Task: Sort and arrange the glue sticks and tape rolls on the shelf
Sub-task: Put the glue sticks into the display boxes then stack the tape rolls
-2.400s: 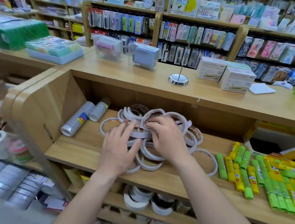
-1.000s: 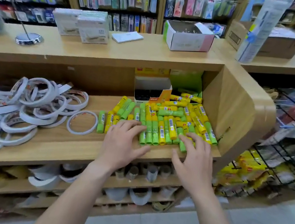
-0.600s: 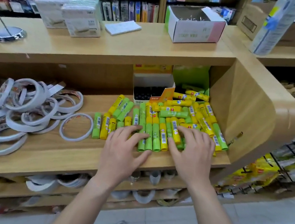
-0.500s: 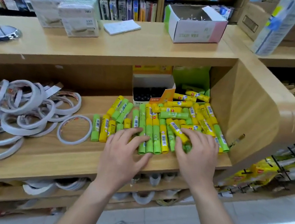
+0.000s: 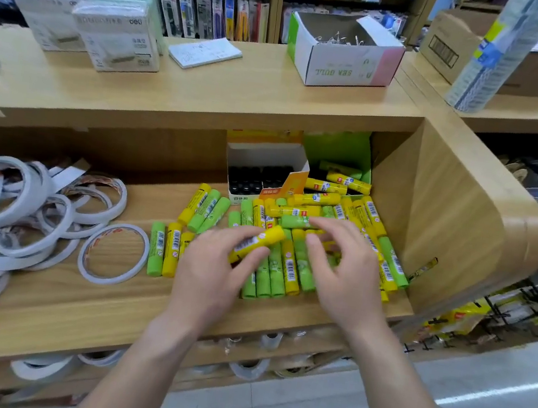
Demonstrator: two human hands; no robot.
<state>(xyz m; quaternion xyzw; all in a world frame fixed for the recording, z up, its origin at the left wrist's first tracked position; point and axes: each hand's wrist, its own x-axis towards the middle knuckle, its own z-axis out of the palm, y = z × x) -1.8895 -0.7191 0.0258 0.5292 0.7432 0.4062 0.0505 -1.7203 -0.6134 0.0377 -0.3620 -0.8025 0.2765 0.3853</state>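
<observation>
Many yellow and green glue sticks (image 5: 289,269) lie in a loose pile on the wooden shelf (image 5: 115,306), right of centre. My left hand (image 5: 213,272) holds one yellow glue stick (image 5: 257,243) lifted above the pile, tilted up to the right. My right hand (image 5: 344,270) hovers over the pile with fingers loosely curled and spread, holding nothing. A heap of white tape rolls (image 5: 18,203) covers the shelf's left part, with one roll (image 5: 113,253) lying apart near the sticks.
An open white box of dark-capped items (image 5: 261,175) and a green box (image 5: 340,155) stand at the shelf's back. The shelf's right wall (image 5: 446,235) is close to the pile. On the counter above sit white packs (image 5: 112,29), a notepad (image 5: 204,53) and an open clip box (image 5: 344,52).
Both hands moved from the tape rolls to the glue sticks. Since half a second ago, my left hand has picked up a yellow stick, and my right hand has lifted off the pile.
</observation>
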